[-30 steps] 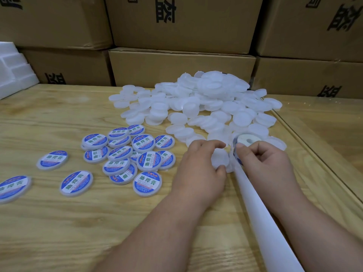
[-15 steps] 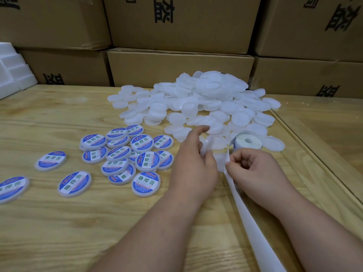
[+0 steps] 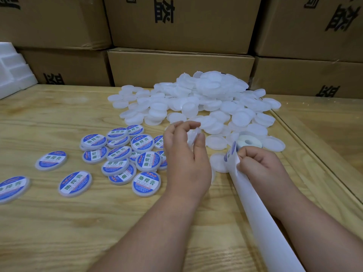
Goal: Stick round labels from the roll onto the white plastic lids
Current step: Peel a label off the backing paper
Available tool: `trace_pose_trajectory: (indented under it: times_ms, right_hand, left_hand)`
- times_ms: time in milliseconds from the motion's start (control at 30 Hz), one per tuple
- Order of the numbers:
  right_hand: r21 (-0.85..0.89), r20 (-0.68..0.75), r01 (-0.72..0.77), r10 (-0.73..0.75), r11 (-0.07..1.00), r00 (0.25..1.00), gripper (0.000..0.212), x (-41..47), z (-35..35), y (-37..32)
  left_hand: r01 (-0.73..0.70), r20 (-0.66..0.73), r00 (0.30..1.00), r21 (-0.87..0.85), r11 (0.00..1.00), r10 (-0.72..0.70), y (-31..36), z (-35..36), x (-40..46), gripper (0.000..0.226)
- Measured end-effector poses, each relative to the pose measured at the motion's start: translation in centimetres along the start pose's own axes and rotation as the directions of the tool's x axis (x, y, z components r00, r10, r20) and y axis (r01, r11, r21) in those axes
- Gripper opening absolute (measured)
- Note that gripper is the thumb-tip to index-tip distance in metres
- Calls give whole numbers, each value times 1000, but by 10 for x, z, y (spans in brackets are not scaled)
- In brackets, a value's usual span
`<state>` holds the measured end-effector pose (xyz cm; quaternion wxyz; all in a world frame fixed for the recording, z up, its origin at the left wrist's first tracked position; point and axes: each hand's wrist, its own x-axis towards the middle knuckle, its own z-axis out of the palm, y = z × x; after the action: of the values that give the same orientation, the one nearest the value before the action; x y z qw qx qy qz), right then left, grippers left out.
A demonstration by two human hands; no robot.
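roughly fifteen white round plastic lids with blue-and-white labels (image 3: 146, 183) done, lying left on pale wooden table (image 3: 59, 232); big heap of bare white plastic lids (image 3: 206, 101) left; left hand (image 3: 186, 160) pinches blank lid (image 3: 193, 135); right hand (image 3: 259, 165) pinches white backing strip (image 3: 253, 203) beside label roll (image 3: 248, 143), next label (image 3: 228, 154) peeling off

Labelled lids (image 3: 146, 183), blue-and-white printed faces: about seventeen countable, fourteen clustered at 9 o'clock of the left hand, three apart toward the table's left edge; some overlap or are hidden, so the tally is approximate.

Plain white lids (image 3: 198, 99): one heap at 12 o'clock, too many and too overlapped to count; dozens at least.

Label roll (image 3: 247, 142): one, at 1 o'clock.

Backing strip (image 3: 259, 222): one, trailing to 5 o'clock.

Cardboard boxes (image 3: 180, 67): six in view, stacked.

White foam blocks (image 3: 13, 73): one stack, at 10 o'clock.

Hands: two.
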<state>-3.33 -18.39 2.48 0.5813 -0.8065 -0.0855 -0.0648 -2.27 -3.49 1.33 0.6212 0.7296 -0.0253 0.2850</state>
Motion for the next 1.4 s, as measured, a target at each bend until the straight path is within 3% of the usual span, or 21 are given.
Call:
trace_pose_trajectory:
  times_ms: [133, 267, 433, 600, 833, 967, 1233, 1400]
  right_hand:
    - [27, 5, 9, -9, 1000, 1000, 17, 0, 1, 0]
    - [44, 4, 24, -25, 999, 1000, 22, 2, 2, 1]
    - [106, -19, 55, -54, 993, 998, 13, 4, 3, 7]
    - [201, -5, 29, -29, 979, 1000, 13, 4, 2, 10]
    - [197, 1, 13, -14, 980, 1000, 22, 4, 3, 7]
    - [127, -37, -45, 50, 991, 998, 8, 4, 4, 7]
    - [145, 99, -112, 98, 983, 990, 15, 4, -2, 4]
    - [109, 82, -137, 128, 985, 988, 20, 4, -2, 4]
  left_hand:
    - [29, 128, 992, -54, 998, -22, -3, 0, 0, 30]
    - [32, 157, 987, -36, 999, -26, -3, 2, -1, 36]
    - [115, 223, 970, -63, 991, -98, -2, 3, -1, 15]
    - [113, 348, 933, -40, 993, -92, -1, 5, -4, 16]
    - [139, 369, 924, -69, 988, -104, -2, 5, -3, 22]
    - [132, 360, 928, -70, 989, -98, -2, 5, -3, 24]
    - [156, 323, 938, -69, 985, -126, -4, 4, -1, 26]
    - [163, 317, 937, -27, 986, -146, -4, 4, -1, 27]
